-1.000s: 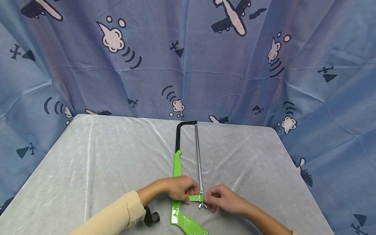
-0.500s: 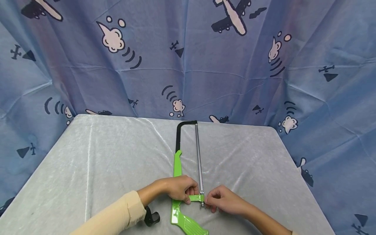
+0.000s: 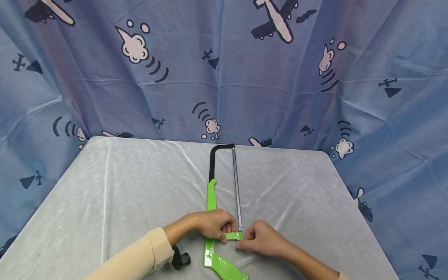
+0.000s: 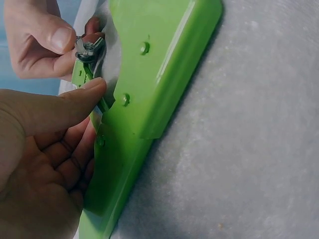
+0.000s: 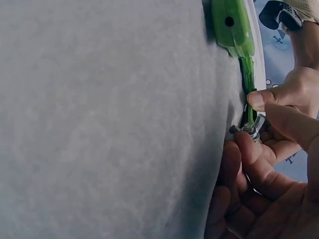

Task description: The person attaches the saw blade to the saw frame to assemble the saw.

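Note:
A hacksaw [image 3: 211,198] with a green handle and black front frame lies on the cloth, its blade [image 3: 237,186] on the right side. My left hand [image 3: 217,224] pinches the short green arm of the frame between thumb and fingers. Beyond it in the left wrist view, a silver wing nut [image 4: 88,50] sits at the end of that arm. My right hand [image 3: 264,238] has thumb and forefinger at the wing nut, pinching it. In the right wrist view the wing nut [image 5: 250,128] shows between the fingertips; the head view hides it behind the right thumb.
A pale grey cloth [image 3: 147,182] covers the table. Behind it hangs a blue curtain [image 3: 182,62] printed with planes and clouds. A black wrist mount [image 3: 181,259] sits below the left sleeve, left of the saw handle.
The right thumb has swung left across the wing nut, which has turned and is now covered in the head view. The left hand and the hacksaw stay put.

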The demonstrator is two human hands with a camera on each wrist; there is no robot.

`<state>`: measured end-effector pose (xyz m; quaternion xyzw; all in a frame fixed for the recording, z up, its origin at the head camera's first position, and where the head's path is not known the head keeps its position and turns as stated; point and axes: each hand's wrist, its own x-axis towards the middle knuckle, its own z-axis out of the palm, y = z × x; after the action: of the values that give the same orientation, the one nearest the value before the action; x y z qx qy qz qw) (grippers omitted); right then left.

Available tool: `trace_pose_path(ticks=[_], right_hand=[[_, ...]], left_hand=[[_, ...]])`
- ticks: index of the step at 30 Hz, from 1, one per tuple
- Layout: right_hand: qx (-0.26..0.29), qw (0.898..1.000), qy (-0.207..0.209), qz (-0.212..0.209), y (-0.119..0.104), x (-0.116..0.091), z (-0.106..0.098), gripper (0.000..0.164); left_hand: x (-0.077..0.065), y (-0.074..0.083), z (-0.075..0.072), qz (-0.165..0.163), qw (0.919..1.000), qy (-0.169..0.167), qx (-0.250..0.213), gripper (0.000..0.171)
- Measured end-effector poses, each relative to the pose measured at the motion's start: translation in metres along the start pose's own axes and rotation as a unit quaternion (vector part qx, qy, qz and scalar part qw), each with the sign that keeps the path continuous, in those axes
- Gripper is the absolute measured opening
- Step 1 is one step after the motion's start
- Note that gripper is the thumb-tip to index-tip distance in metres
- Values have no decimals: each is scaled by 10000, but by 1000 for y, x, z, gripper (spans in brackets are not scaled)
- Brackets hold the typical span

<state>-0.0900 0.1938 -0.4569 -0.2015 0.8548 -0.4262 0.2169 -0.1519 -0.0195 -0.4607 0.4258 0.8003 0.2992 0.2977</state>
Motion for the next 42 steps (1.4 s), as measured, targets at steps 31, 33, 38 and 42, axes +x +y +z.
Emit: trace_pose_path(ticks=[31, 33, 38, 42], right_hand=[[898, 9922, -801, -337, 11, -3, -13, 19], [949, 9917, -806, -325, 12, -3, -13, 16], [864, 9928, -721, -404, 14, -2, -12, 10], [476, 9961, -534, -519, 15, -1, -9, 9]], left_hand=[[-2, -2, 1, 105, 9999, -18, 23, 25], [-2, -2, 2, 129, 9999, -4, 7, 25], [-2, -2, 1, 140, 9999, 15, 31, 25], [-2, -3, 1, 104, 9999, 24, 38, 25]])
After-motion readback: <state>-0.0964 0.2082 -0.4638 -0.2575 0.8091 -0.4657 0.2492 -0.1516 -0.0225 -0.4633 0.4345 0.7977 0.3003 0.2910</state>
